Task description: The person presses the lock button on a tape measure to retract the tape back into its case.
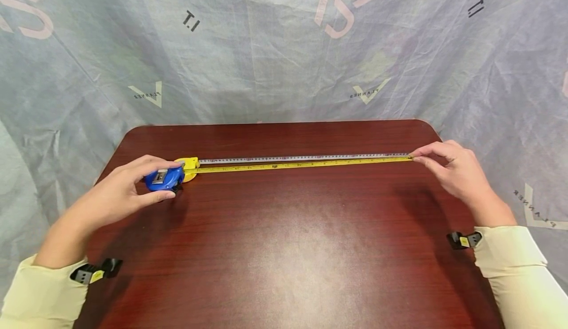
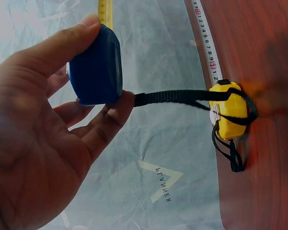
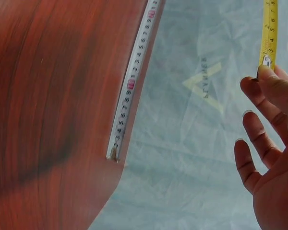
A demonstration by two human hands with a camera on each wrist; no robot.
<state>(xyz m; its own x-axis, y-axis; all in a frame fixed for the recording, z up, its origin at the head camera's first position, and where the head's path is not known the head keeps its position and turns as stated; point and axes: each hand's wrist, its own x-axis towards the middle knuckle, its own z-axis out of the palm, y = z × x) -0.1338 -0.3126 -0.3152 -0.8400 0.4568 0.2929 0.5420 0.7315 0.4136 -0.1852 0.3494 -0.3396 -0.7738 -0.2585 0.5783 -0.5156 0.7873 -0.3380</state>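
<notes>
My left hand grips a blue tape measure by its case, held above the table. From it a yellow blade runs out straight to the right. Its end is pinched between thumb and forefinger of my right hand; in the right wrist view the other fingers spread loosely. Behind and below, a yellow tape measure lies on the table, partly hidden in the head view by the blue one. Its white blade stretches across the tabletop. A black strap hangs from the blue case.
The dark red wooden table has rounded far corners. Grey printed cloth hangs behind it and at both sides. A small black wrist camera sits at the right cuff, another wrist camera at the left.
</notes>
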